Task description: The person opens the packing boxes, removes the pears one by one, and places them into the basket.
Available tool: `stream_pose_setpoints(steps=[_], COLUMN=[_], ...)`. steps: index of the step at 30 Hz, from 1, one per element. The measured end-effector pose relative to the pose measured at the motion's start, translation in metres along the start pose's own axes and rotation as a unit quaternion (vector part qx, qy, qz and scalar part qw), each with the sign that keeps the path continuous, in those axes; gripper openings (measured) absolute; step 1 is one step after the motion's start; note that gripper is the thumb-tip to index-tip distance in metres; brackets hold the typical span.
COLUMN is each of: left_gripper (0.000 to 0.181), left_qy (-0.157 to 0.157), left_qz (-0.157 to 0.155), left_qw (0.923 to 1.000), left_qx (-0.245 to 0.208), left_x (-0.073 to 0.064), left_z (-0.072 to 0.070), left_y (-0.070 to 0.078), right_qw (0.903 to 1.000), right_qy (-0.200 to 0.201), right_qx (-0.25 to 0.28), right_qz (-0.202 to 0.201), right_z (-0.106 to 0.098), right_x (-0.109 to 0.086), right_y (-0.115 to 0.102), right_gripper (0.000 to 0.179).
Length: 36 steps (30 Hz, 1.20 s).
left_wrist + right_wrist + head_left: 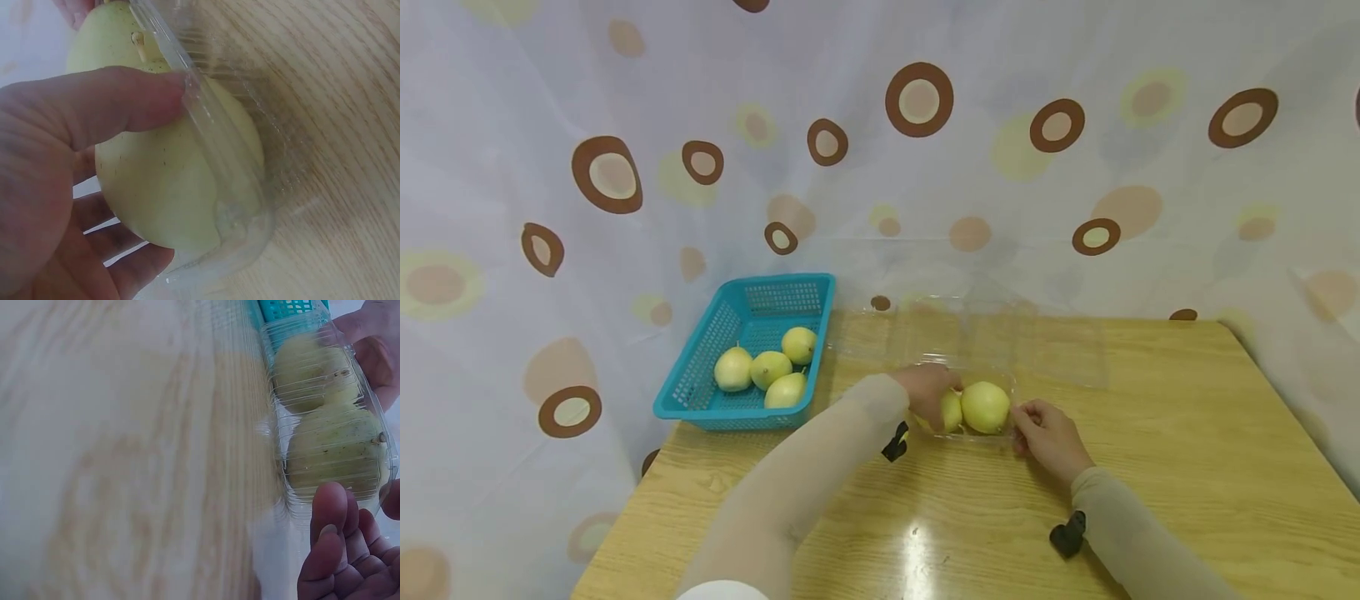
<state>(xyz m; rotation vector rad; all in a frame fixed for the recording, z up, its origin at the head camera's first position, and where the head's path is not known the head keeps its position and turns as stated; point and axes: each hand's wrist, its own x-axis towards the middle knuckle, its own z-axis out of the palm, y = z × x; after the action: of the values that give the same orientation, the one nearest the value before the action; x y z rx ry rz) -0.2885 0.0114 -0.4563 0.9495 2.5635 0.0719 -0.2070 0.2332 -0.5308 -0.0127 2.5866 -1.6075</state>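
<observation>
Two yellow-green pears lie side by side in a clear plastic box point(294, 503) on the table. My left hand point(927, 393) grips the left pear point(169, 181), with the thumb across its top by the box's rim and fingers curled round its side. The right pear point(985, 407) sits at the box's right end. There my right hand point(1048, 437) holds the box's end edge between thumb and bent fingers. The left hand hides part of its pear in the head view.
A blue-green plastic basket point(730, 292) with several pears point(733, 369) stands at the left of the wooden table point(1187, 433). More clear plastic, perhaps open lids point(932, 329), spreads behind the box. A patterned curtain point(985, 167) hangs along the table's back.
</observation>
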Motion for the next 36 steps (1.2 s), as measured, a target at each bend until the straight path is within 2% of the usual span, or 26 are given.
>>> stream_pose_setpoints(steps=[4,14,19,23,29,36], left_gripper=[0.072,0.070,0.071,0.072,0.072,0.075], left_qy=[-0.014,-0.016,-0.015,-0.007,0.016,0.021], left_qz=[-0.010,-0.010,-0.013,-0.010,0.011,0.019], left_qw=[0.9996,0.9998,0.9997,0.9996,0.9995,0.9992], left_qx=[-0.021,-0.009,-0.017,-0.025,-0.024,-0.028], left_x=[0.004,0.007,0.007,0.008,0.007,0.005], left_z=[0.002,0.005,0.005,0.007,0.007,0.007], left_y=[-0.001,-0.003,-0.004,-0.008,-0.012,-0.013], right_qw=[1.0000,0.9999,0.9999,0.9997,0.9993,0.9993], right_qy=[0.001,0.000,-0.003,-0.006,-0.010,-0.013], right_qx=[0.007,0.014,0.017,0.022,0.029,0.025], right_qz=[0.001,-0.001,0.001,0.009,0.022,0.027], right_z=[0.000,-0.001,0.000,-0.001,-0.002,-0.001], right_x=[0.000,-0.001,-0.001,-0.001,0.001,0.002], right_y=[-0.001,-0.002,-0.002,-0.002,-0.001,0.000], right_gripper=[0.037,0.037,0.038,0.039,0.040,0.041])
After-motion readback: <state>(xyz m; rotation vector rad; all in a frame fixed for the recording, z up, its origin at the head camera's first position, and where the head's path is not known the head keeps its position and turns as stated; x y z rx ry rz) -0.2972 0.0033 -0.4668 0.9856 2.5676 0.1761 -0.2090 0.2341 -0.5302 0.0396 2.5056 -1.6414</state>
